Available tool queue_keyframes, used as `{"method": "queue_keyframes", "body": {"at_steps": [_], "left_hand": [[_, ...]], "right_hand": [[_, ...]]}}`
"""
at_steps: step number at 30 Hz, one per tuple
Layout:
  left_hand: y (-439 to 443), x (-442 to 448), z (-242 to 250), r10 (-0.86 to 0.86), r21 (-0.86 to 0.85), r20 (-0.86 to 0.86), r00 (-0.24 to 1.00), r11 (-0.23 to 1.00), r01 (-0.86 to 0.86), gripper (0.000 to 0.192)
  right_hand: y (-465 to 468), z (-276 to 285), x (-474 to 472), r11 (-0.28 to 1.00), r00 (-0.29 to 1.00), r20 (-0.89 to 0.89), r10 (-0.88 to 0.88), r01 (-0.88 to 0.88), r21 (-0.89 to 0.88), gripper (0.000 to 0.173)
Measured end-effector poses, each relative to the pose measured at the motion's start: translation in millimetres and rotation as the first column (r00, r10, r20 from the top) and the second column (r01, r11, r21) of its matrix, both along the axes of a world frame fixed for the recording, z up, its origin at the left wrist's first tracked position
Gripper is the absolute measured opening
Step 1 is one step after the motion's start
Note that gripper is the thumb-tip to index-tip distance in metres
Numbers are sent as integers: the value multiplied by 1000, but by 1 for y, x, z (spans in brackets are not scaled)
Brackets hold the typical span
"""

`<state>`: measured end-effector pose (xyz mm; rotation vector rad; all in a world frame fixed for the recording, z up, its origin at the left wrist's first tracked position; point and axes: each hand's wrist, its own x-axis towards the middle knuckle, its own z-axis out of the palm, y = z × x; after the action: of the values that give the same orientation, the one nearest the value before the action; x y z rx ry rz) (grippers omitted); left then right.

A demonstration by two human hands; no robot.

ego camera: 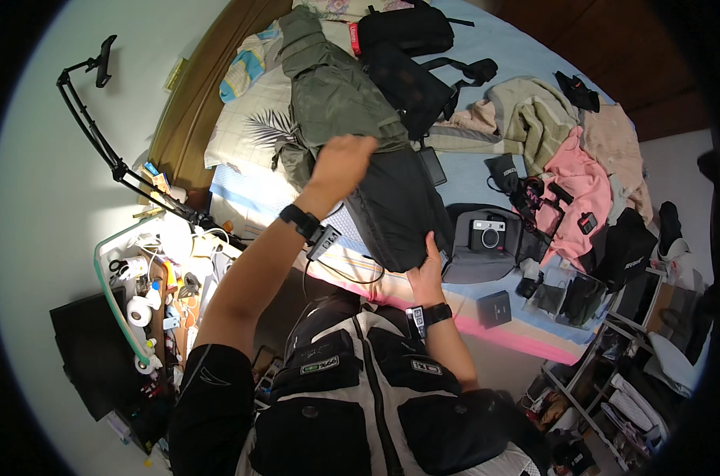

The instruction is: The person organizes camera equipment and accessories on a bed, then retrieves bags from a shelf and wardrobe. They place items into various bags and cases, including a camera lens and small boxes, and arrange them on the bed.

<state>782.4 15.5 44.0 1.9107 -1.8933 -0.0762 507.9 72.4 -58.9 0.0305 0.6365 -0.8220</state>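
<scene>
A large dark green and black bag (389, 196), probably a backpack, lies lengthwise on the bed in front of me. My left hand (343, 166) rests over the line where its green fabric meets the black part. The fingers there are curled, and whatever they may hold is hidden. At the bag's near right corner, my right hand (428, 271) grips the black end, thumb on top and fingers underneath. Just right of that hand stands an open grey padded case (482, 271) with a small silver and black camera (488, 234) inside.
Black bags (407, 30) lie farther up the bed, beside a crumpled blanket (529, 107). Camera gear sits on a pink cloth (580, 172). A dark box (494, 309) is near the bed's edge. Left stands a cluttered desk (175, 279) with a jointed phone arm (119, 169); right, a shelf rack (580, 398).
</scene>
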Motion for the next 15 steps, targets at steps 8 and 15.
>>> {"method": "queue_keyframes", "body": {"at_steps": [8,15], "left_hand": [[21,43,-39,538,228,-12,843,822,-522,64],[34,29,-54,571,278,-363,737,821,-499,37]], "right_hand": [[-14,1,17,998,978,-203,-56,62,25,50],[-23,31,35,948,965,-258,-54,-32,-317,49]]}}
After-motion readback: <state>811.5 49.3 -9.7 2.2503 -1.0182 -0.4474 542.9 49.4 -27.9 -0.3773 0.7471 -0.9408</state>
